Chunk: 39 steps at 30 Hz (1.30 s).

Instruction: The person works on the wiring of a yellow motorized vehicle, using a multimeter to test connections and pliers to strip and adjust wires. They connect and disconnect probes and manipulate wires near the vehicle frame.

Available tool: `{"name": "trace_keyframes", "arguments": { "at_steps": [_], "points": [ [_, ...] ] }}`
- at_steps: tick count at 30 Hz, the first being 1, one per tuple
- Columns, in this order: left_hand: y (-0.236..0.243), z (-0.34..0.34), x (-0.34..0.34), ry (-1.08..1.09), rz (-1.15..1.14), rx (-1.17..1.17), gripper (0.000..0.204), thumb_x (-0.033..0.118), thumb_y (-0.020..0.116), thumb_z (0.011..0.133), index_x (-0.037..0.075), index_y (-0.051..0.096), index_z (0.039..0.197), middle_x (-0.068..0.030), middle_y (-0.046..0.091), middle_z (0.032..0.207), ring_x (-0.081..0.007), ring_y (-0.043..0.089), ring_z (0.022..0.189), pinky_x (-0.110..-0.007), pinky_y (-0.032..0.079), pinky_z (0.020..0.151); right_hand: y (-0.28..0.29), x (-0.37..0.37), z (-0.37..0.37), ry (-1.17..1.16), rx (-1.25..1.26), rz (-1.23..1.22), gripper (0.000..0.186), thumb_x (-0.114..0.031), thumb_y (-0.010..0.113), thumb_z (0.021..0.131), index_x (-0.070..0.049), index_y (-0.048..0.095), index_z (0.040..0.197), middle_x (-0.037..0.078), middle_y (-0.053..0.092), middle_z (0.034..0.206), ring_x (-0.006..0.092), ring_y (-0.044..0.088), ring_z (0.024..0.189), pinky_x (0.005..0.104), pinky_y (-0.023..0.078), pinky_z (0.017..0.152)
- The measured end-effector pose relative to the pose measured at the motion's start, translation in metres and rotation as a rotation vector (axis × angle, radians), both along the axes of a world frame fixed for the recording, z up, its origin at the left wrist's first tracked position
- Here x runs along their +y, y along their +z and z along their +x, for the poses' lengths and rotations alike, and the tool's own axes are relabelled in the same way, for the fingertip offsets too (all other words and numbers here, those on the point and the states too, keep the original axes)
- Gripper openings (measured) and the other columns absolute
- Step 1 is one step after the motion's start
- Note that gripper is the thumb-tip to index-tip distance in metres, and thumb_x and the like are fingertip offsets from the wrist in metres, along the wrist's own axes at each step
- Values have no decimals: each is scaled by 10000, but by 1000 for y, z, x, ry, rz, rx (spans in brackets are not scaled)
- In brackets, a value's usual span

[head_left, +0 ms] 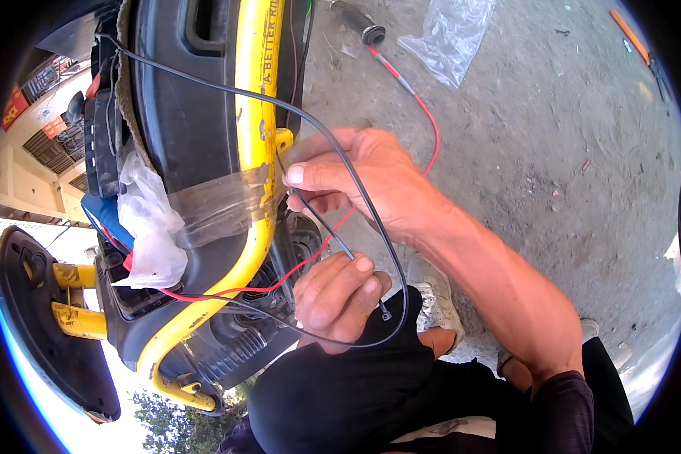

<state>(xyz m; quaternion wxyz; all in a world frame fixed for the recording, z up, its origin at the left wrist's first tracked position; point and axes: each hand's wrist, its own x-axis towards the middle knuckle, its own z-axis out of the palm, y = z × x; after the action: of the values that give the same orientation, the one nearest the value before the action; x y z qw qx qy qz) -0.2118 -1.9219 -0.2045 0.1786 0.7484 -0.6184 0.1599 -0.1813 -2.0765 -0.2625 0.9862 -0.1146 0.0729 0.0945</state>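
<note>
Black wire [371, 204]: strung between both hands, beside the yellow frame [253, 113].
Right hand [356, 178] grip: pinched on the wire.
Left hand [337, 291] grip: clenched around its lower end.

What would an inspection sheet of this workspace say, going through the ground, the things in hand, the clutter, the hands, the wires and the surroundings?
Surface: bare grey concrete ground, dusty.
Job's things: thin grey strip running between both hands, beside the yellow frame tube of a black vehicle body.
Clutter: clear plastic bag, black grip and orange tool on the ground; white plastic taped against the body.
Hands: right hand pinches the strip's upper end at the frame; left hand pinches its lower end.
Cables: black wire loops around both hands; red wire trails over the ground.
Surroundings: daylight, building, trees.
</note>
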Motion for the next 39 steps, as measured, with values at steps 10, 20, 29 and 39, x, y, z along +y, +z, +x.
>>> {"name": "trace_keyframes", "arguments": {
  "at_steps": [10,20,29,39],
  "points": [
    [-6,1,-2,-39,-27,25,470,-134,798,646,-26,603,1060,-225,655,1046,-311,707,808,-372,631,655,-1,3,-3,5,124,-278,238,-120,715,842,89,696,953,123,699,735,147,670,635,275,509,551],
    [-7,-7,-8,53,-64,22,470,-124,803,671,-35,604,1088,-231,649,1066,-304,707,807,-368,628,646,3,4,4,-18,169,-511,208,-127,688,861,80,690,839,85,655,647,135,616,565,292,476,522],
    [-4,-5,-8,31,-39,54,505,-133,787,683,-32,596,1139,-233,633,1113,-309,708,819,-370,618,644,-2,1,6,-95,140,-724,228,-151,679,833,73,701,800,92,657,613,138,629,551,302,492,518],
    [3,12,0,-54,0,134,492,-164,719,753,-35,583,1208,-273,615,1165,-302,714,859,-340,596,651,13,-10,12,1,151,-714,243,-145,663,825,89,727,831,127,670,611,164,648,547,322,501,520]
  ]
}}
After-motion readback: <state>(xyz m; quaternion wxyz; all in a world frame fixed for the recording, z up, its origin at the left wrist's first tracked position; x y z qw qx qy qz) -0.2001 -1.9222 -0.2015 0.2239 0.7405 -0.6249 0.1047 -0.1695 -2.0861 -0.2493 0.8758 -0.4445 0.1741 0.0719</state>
